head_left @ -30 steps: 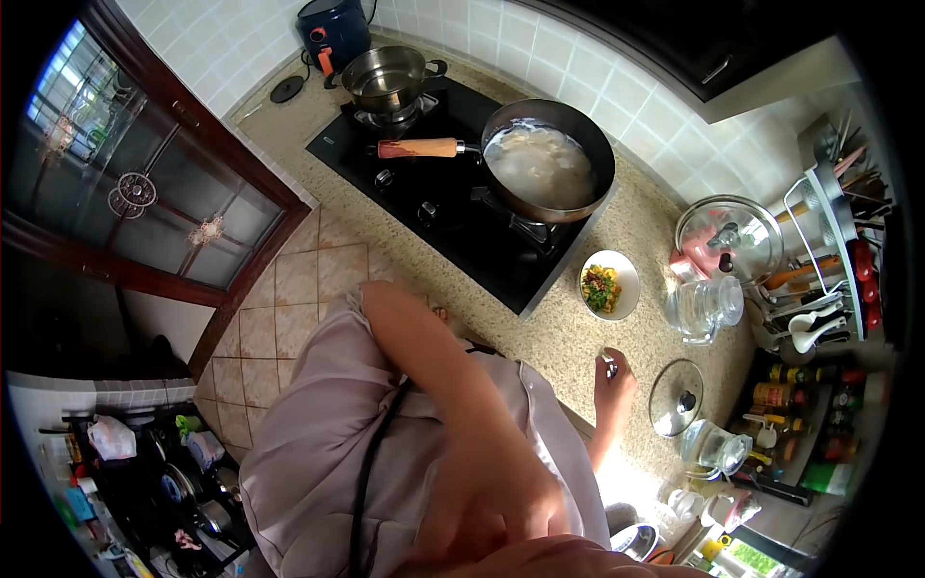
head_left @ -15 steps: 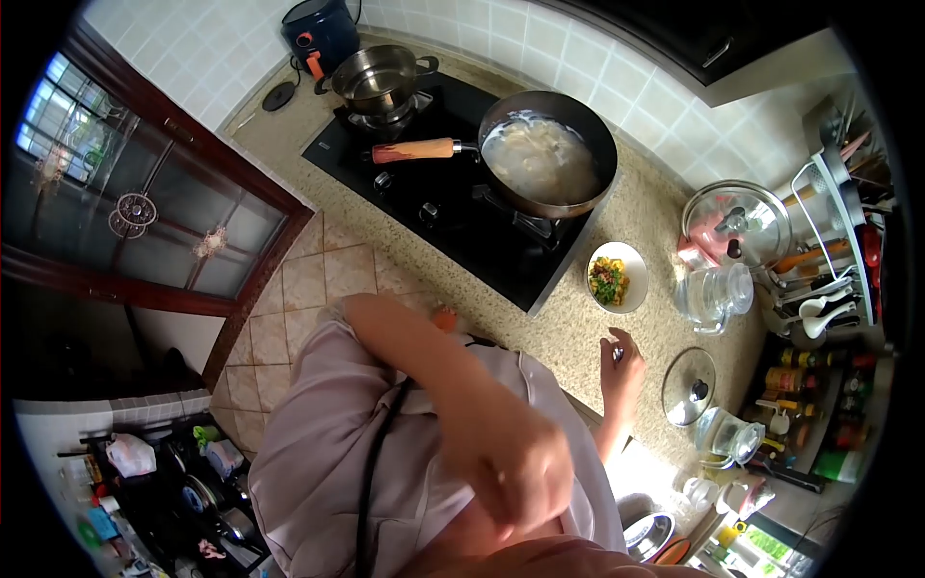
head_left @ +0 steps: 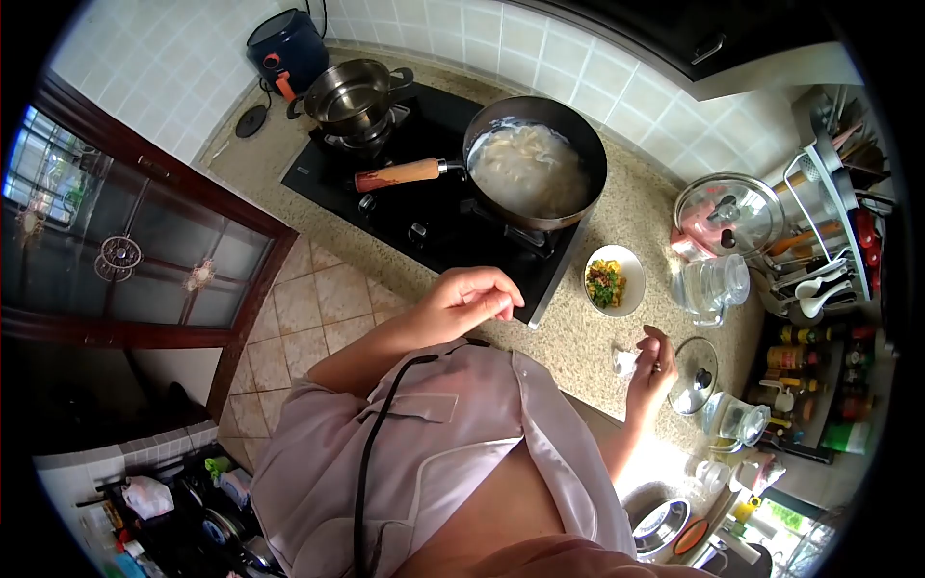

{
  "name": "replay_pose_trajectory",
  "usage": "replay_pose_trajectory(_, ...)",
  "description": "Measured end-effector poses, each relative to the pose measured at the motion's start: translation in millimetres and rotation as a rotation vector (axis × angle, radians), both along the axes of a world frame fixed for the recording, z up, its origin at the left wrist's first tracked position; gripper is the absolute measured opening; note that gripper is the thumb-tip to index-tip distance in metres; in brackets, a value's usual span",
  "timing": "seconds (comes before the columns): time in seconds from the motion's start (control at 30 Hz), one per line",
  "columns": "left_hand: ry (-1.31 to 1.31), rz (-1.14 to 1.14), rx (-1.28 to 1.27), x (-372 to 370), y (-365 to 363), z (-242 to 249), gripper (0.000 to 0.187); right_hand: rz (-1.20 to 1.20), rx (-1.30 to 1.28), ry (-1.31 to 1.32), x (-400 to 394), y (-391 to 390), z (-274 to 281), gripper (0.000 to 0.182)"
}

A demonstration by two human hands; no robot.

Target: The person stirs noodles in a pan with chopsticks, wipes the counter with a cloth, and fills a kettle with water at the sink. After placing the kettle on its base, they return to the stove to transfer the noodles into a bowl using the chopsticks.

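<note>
My left hand (head_left: 474, 301) is over the front edge of the hob (head_left: 328, 178), fingers curled in and nothing showing between them. Close to the glass lid (head_left: 696, 376), my right hand (head_left: 651, 374) has bent fingers and a ring. A small white crumpled thing (head_left: 626, 362) shows at its thumb side; I cannot tell what it is. Farther back, a wooden-handled frying pan (head_left: 590, 197) on the hob holds cloudy liquid with pale pieces. Between that pan and my right hand stands a white bowl (head_left: 632, 272) of chopped green, yellow and red food.
A two-handled steel pot (head_left: 355, 101) occupies the left burner, before a dark blue appliance (head_left: 287, 50). To the right are a larger glass lid (head_left: 729, 214), a glass jug (head_left: 715, 284), another jug (head_left: 737, 421) and a utensil rack (head_left: 819, 231). A glazed door (head_left: 125, 260) stands left.
My left hand has moved from close before my chest out to the hob's front edge. My right hand has shifted slightly right, and the white thing beside it now shows. The view has tilted slightly.
</note>
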State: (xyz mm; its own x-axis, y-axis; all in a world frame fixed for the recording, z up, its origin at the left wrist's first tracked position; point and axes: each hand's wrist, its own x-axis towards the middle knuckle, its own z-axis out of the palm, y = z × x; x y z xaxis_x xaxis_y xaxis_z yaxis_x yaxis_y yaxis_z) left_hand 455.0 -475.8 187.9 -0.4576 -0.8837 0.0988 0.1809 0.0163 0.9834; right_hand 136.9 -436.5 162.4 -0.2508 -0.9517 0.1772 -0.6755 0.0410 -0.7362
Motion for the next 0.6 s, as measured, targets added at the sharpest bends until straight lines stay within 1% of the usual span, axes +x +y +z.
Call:
replay_pose_trajectory(0.03,-0.034,0.040,0.056,6,-2,-5,0.013,-0.003,0.000,0.007,2,-2,6,0.026)
replay_pose_trajectory(0.1,-0.024,0.067,0.089,16,-4,-17,0.014,0.074,-0.219,-0.005,4,-10,14,0.034)
replay_pose_trajectory(0.13,-0.071,0.078,0.116,23,-4,-21,0.014,0.074,-0.307,0.048,6,-14,16,0.040)
replay_pose_trajectory(0.17,-0.120,0.086,0.139,30,-6,-24,0.014,0.076,-0.292,0.052,6,-17,24,0.041)
replay_pose_trajectory(0.23,-0.103,0.097,0.138,40,-6,-31,0.015,0.055,-0.378,0.068,4,-27,28,0.043)
replay_pose_trajectory(0.27,-0.113,0.108,0.157,46,-7,-34,0.015,0.078,-0.432,-0.050,9,-31,35,0.048)
replay_pose_trajectory(0.3,-0.123,0.121,0.178,52,-7,-38,0.015,0.049,-0.345,-0.014,7,-34,45,0.051)
replay_pose_trajectory(0.33,-0.142,0.130,0.235,56,-7,-42,0.015,0.081,-0.299,-0.080,7,-39,52,0.052)
replay_pose_trajectory(0.37,-0.139,0.130,0.236,60,-7,-44,0.015,0.112,-0.253,-0.144,10,-43,57,0.054)
replay_pose_trajectory(0.4,-0.113,0.131,0.249,62,-7,-43,0.015,0.110,-0.252,-0.140,16,-49,63,0.054)
replay_pose_trajectory(0.47,-0.079,0.127,0.258,67,-8,-44,0.015,0.308,-0.380,-0.124,32,-72,74,0.058)
replay_pose_trajectory(0.5,-0.091,0.126,0.252,70,-9,-46,0.015,0.328,-0.427,-0.099,37,-85,72,0.058)
replay_pose_trajectory(0.57,-0.102,0.120,0.246,77,-9,-50,0.015,0.492,-0.477,-0.111,49,-114,70,0.045)
replay_pose_trajectory(0.6,-0.110,0.120,0.246,82,-10,-53,0.015,0.499,-0.429,-0.136,57,-127,70,0.040)
